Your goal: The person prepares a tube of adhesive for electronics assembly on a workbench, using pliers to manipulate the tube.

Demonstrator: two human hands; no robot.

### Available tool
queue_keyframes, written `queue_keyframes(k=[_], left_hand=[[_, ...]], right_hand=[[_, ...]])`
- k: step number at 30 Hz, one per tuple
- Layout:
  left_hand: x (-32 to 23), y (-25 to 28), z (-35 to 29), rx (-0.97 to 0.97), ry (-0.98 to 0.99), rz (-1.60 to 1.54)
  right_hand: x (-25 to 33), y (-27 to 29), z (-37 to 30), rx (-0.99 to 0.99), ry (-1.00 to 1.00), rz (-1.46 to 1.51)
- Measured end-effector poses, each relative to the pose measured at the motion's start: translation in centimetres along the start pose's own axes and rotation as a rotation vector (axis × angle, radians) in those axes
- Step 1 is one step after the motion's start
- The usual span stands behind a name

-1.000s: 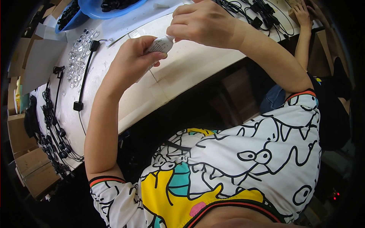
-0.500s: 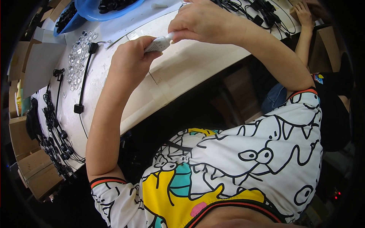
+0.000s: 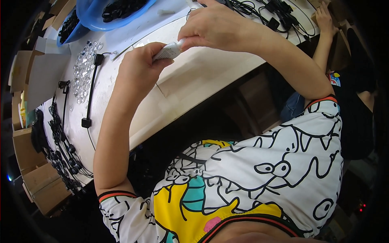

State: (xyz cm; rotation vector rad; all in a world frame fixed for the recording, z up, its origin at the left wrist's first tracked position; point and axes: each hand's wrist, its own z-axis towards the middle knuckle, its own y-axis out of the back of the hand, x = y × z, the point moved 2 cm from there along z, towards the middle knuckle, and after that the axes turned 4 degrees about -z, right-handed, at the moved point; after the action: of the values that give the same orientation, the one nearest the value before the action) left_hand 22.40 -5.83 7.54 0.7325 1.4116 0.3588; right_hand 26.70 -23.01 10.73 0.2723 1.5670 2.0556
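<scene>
My left hand (image 3: pixel 137 67) is closed round a small white bottle (image 3: pixel 167 52) with printing on its side, above the near part of the table. At the bottle's narrow end, the thumb and bent fingers of my right hand (image 3: pixel 216 27) pinch the white tip. Whether a cap sits on that tip is hidden by the fingers. Left of my left hand lies a black cable (image 3: pixel 92 89) with a small black box at each end. Beyond it, many clear, gem-like pieces (image 3: pixel 84 71) are spread over the tabletop.
The pale table (image 3: pixel 170 87) bears two blue basins (image 3: pixel 91 23) of black parts. Black cables (image 3: pixel 279 12) lie at the far right, and more cables (image 3: pixel 63 141) hang over the left edge. Cardboard boxes (image 3: pixel 40 184) stand at left. Another person's hand (image 3: pixel 325 22) is at right.
The whole view has shifted slightly, with the table things a little lower. My hands keep the same hold on the bottle and its tip.
</scene>
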Motion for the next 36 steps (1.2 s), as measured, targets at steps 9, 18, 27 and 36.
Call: queue_keyframes(k=[9, 18, 27, 36], left_hand=[[-0.9, 1.1, 1.1, 0.110, 0.168, -0.207], [0.2, 3.0, 1.5, 0.119, 0.167, -0.558], [1.3, 4.7, 2.8, 0.183, 0.114, -0.628], [1.5, 4.0, 3.5, 0.377, 0.067, -1.033]], right_hand=[[-2.6, 1.0, -1.2, -0.536, 0.172, -0.046], [-3.4, -0.7, -1.4, -0.341, -0.381, 1.300], [-3.4, -1.4, -2.4, -0.307, -0.351, 1.332], [-2.9, -0.9, -2.6, -0.263, -0.408, 1.466]])
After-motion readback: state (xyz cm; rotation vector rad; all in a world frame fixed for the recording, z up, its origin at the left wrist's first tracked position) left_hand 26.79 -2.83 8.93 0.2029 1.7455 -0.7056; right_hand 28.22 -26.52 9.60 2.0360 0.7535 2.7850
